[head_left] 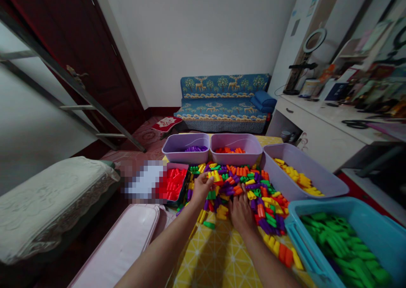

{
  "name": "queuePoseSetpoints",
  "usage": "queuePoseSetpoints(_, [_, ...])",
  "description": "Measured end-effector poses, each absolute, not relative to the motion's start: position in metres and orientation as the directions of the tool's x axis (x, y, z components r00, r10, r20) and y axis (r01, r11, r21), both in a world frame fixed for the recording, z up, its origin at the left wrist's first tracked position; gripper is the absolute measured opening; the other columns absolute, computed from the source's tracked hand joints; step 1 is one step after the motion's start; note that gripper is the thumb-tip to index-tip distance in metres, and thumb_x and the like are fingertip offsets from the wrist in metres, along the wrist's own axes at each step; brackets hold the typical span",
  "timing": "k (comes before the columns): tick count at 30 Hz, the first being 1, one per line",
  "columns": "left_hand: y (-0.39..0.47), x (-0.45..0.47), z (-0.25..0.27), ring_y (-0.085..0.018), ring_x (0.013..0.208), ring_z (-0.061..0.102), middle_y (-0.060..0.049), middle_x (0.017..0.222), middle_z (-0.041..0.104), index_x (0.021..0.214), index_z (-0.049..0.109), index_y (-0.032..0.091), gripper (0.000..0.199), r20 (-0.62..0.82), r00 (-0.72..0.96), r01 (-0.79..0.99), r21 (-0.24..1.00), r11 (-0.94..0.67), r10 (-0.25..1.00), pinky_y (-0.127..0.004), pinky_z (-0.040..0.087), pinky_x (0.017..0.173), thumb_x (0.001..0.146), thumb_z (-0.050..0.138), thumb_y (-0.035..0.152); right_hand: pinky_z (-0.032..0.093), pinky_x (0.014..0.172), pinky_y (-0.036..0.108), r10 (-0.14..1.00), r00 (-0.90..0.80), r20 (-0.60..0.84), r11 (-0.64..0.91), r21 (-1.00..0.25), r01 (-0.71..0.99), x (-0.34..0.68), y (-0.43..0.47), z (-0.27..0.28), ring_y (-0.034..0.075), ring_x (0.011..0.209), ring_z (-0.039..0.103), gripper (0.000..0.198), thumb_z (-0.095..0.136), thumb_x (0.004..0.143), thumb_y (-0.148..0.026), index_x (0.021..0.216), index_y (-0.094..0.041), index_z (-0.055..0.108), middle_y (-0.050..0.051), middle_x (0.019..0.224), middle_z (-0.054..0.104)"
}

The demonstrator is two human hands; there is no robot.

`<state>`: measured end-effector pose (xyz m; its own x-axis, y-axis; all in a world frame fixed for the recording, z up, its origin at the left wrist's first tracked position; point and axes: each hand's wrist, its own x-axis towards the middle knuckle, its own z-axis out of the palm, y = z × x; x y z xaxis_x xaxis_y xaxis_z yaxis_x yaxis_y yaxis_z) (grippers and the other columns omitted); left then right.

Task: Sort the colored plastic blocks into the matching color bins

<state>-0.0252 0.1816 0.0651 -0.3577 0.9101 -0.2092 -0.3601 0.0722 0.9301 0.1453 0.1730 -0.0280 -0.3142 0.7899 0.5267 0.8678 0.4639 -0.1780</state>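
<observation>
A mixed pile of plastic building pieces [231,180] in yellow, orange, green, purple and red covers the middle of the table. On its left side my left hand [200,189] is closed, thumb and fingers pinching yellow building pieces [214,176]. My right hand [242,212] rests on the near part of the pile, fingers stretched out and a little apart, touching orange and purple pieces. I see nothing gripped in it, though the undersides of its fingers are hidden. A yellow piece [222,212] lies between the two hands.
Lilac bins hold purple pieces [196,149], orange pieces [230,150] and yellow pieces [298,176]. Green pieces [345,250] fill a blue bin [294,237] at right. Red pieces [174,182] sit in a box at left, near a pink lid [123,241]. Yellow patterned cloth [215,254] covers the table.
</observation>
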Motion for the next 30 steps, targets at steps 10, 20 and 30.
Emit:
queuePoseSetpoints(10, [0.214, 0.034, 0.085, -0.013, 0.061, 0.068, 0.000, 0.067, 0.061, 0.083, 0.051, 0.016, 0.022, -0.388, -0.056, -0.628, 0.730, 0.269, 0.920, -0.024, 0.056, 0.065, 0.072, 0.066, 0.004, 0.032, 0.115, 0.051, 0.765, -0.334, 0.550, 0.486, -0.153, 0.860, 0.142, 0.180, -0.036, 0.030, 0.144, 0.027, 0.052, 0.040, 0.091, -0.020, 0.140, -0.005, 0.043, 0.020, 0.148, 0.042])
queuePoseSetpoints(20, [0.280, 0.149, 0.154, -0.013, 0.065, 0.066, -0.005, 0.079, 0.066, 0.100, 0.062, 0.009, 0.024, -0.337, 0.223, -0.568, 0.718, 0.403, 0.915, -0.026, 0.056, 0.068, 0.077, 0.062, 0.003, 0.038, 0.108, 0.057, 0.730, -0.411, 0.546, 0.582, -0.181, 0.793, 0.149, 0.169, -0.053, 0.034, 0.118, 0.057, 0.047, 0.048, 0.083, -0.015, 0.128, -0.017, 0.062, 0.015, 0.119, 0.068])
queuePoseSetpoints(30, [0.245, 0.104, 0.129, -0.020, 0.110, 0.063, -0.015, 0.125, 0.064, 0.126, 0.059, 0.012, 0.043, -0.061, 0.122, -0.156, 0.985, 0.080, 0.991, -0.034, 0.049, 0.096, 0.083, 0.054, 0.010, 0.033, 0.113, 0.057, 0.740, -0.399, 0.542, 0.573, -0.197, 0.795, 0.149, 0.176, -0.056, 0.033, 0.128, 0.050, 0.043, 0.044, 0.083, -0.010, 0.121, -0.010, 0.064, 0.020, 0.119, 0.067])
